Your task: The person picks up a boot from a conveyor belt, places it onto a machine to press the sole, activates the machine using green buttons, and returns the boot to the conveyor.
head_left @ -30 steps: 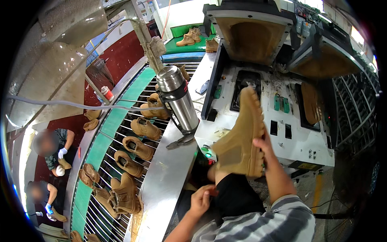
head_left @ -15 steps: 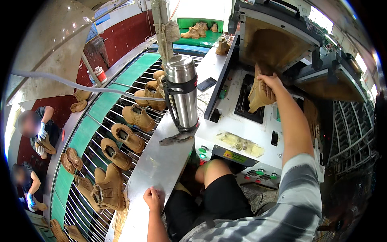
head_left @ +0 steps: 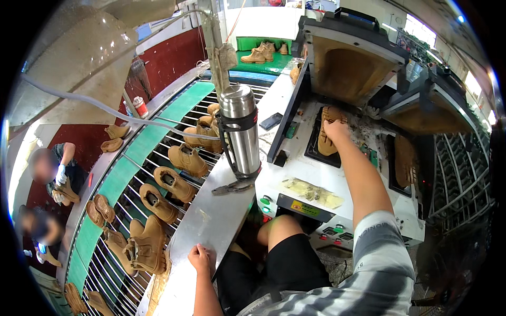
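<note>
A tan shoe sole [head_left: 326, 143], its lugged tread facing up, lies in the black recess of a white press machine [head_left: 274, 184]. My right hand [head_left: 337, 131] is on it, fingers curled at its middle; the fingertips are partly hidden. Above this recess stands a raised press lid [head_left: 353, 68] with a brown pad. My left hand [head_left: 199, 258] rests on the metal ledge [head_left: 203, 224], fingers curled in, nothing visible in them. Beyond it, a steel thermos [head_left: 238, 131] with a black strap stands upright.
A second sole [head_left: 405, 160] lies in the right recess, below another raised lid [head_left: 429, 113]. Several tan boots [head_left: 150, 245] sit on the rod conveyor [head_left: 113, 274] at left. A phone [head_left: 271, 121] lies behind the thermos. Two people work at far left, one holding a boot [head_left: 67, 190].
My right hand has brought the tan sole down from a tilted, lifted position to lie in the recess. The head view has shifted slightly. My left hand stays put.
</note>
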Demonstrator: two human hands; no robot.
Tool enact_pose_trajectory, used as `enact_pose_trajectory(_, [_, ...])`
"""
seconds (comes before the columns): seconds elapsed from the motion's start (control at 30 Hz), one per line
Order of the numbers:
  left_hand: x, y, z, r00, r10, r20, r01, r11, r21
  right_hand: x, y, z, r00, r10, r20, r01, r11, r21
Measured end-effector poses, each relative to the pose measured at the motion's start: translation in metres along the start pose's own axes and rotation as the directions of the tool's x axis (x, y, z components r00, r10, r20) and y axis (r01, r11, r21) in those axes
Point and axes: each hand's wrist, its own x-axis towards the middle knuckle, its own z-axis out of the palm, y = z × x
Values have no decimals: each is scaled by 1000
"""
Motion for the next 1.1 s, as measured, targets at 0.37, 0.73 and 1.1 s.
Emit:
enact_pose_trajectory(0.37, [20, -27, 31, 981, -181, 64, 184, 792, -583, -73, 30, -35, 863, -497, 89, 501, 864, -41])
enact_pose_trajectory(0.73, [-42, 110, 218, 668, 16, 744, 682, 388, -620, -169, 283, -76, 646, -608, -461, 727, 674, 132])
enact_pose_trajectory(1.1, [9, 24, 95, 958, -94, 272, 157, 963, -220, -206, 385, -84, 783, -527, -331, 599, 782, 172])
